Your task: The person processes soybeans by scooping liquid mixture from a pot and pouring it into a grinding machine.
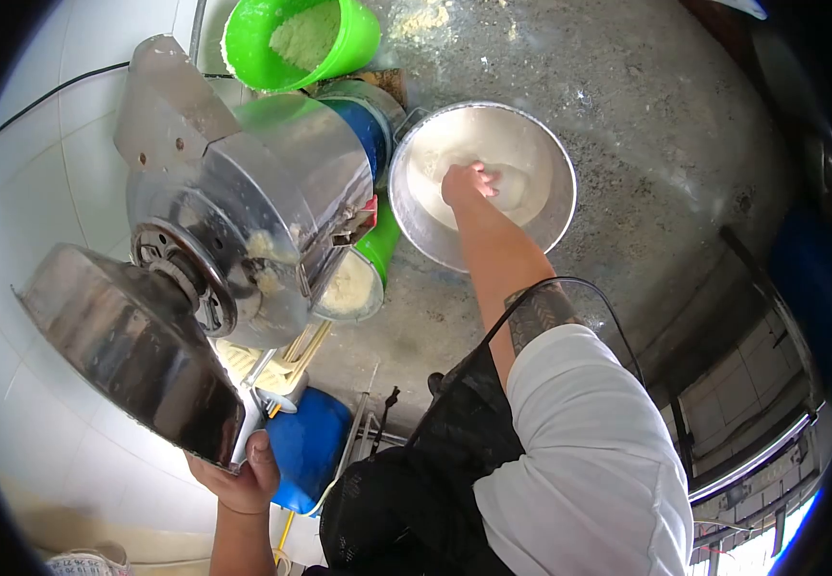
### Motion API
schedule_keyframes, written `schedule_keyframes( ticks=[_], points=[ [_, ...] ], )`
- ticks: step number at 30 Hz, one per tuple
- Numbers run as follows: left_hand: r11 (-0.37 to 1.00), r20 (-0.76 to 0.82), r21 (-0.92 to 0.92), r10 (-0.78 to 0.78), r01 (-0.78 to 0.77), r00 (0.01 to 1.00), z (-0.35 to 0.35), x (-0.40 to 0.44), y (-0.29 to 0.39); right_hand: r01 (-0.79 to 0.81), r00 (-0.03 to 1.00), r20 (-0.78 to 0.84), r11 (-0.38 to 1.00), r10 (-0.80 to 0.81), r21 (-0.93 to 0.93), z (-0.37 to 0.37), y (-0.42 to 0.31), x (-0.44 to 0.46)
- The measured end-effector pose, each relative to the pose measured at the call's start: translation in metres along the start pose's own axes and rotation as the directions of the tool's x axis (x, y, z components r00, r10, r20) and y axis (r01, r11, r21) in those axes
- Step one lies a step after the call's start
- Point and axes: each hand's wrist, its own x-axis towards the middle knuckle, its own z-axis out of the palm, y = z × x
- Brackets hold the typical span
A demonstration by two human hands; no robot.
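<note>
My left hand point(243, 477) is closed around the lower edge of a shiny metal hopper point(137, 355), its thumb on the rim. The hopper is tilted beside a stainless-steel grinding machine point(272, 182). On the right, my right hand point(470, 181) reaches down into a large metal pot point(566, 206) with whitish contents. Its fingers are curled near a pale rounded shape point(521, 192) inside the pot. Whether that shape is a vessel or part of the contents is hard to make out.
A green bucket point(363, 38) with pale crumbly material stands at the back. Another green bucket point(382, 245) with similar material sits under the machine. A blue container point(310, 446) is near my left hand. Metal railing point(752, 461) runs along the right.
</note>
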Motion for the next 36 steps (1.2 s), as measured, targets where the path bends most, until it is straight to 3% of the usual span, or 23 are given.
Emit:
schedule_keyframes(
  ticks=[3,6,8,9,11,12,14,15,17,20,26,31,32,33,34,36],
  points=[
    [1.000,-0.019,0.011,0.014,-0.014,1.000,0.000,0.011,0.009,0.016,0.999,0.037,0.997,-0.013,-0.072,0.000,0.004,-0.007],
    [0.999,-0.015,0.014,0.031,-0.031,0.999,0.001,0.013,0.009,0.150,0.988,0.035,0.987,-0.148,-0.062,-0.003,0.027,-0.032],
    [0.998,-0.055,0.016,0.065,-0.064,0.996,0.002,0.016,0.008,0.305,0.952,-0.003,0.952,-0.305,-0.011,-0.022,0.047,-0.067],
    [0.993,-0.049,0.087,0.080,-0.075,0.996,0.001,0.014,0.007,0.303,0.953,-0.016,0.953,-0.303,-0.019,-0.020,0.060,-0.061],
    [0.982,-0.127,0.170,0.104,-0.081,0.986,0.008,0.012,0.005,0.507,0.861,0.042,0.862,-0.508,0.027,-0.004,0.091,-0.043],
    [0.977,-0.091,0.198,0.094,-0.075,0.991,0.003,0.019,0.013,0.502,0.864,0.032,0.865,-0.503,0.015,-0.003,0.104,-0.051],
    [0.978,-0.142,0.189,0.120,-0.092,0.983,0.000,0.026,0.022,0.535,0.835,-0.157,0.845,-0.527,0.012,-0.003,0.126,-0.081],
    [0.992,-0.139,0.112,0.079,-0.064,0.987,-0.002,0.029,0.025,0.537,0.831,-0.171,0.844,-0.529,-0.002,-0.007,0.132,-0.100],
    [0.985,-0.226,0.141,0.129,-0.098,0.966,0.000,0.027,0.021,0.526,0.845,-0.171,0.845,-0.506,0.098,-0.017,0.143,-0.140],
    [0.990,-0.269,0.118,0.101,-0.072,0.958,-0.003,0.025,0.024,0.504,0.861,-0.139,0.858,-0.489,0.104,-0.034,0.154,-0.204],
    [0.995,-0.275,0.095,0.057,-0.032,0.960,-0.007,0.017,0.022,0.584,0.778,-0.268,0.812,-0.568,-0.027,-0.083,0.180,-0.344],
    [0.999,-0.296,0.031,0.029,-0.021,0.955,-0.009,0.009,0.018,0.684,0.630,-0.307,0.697,-0.713,-0.216,-0.135,0.197,-0.475],
    [1.000,-0.321,0.018,-0.012,0.018,0.947,-0.013,0.008,0.018,0.758,0.531,-0.369,0.622,-0.763,-0.195,-0.147,0.200,-0.499],
    [0.999,-0.239,-0.040,-0.037,0.029,0.970,-0.015,0.006,0.018,0.824,0.430,-0.426,0.539,-0.796,-0.177,-0.156,0.200,-0.524],
    [0.994,-0.157,-0.099,-0.052,0.037,0.986,-0.018,0.002,0.019,0.828,0.408,-0.407,0.519,-0.817,-0.213,-0.167,0.196,-0.554],
    [0.996,-0.249,-0.082,-0.057,0.038,0.967,-0.012,-0.008,0.017,0.850,0.344,-0.461,0.480,-0.818,-0.219,-0.188,0.185,-0.614]
  ],
)
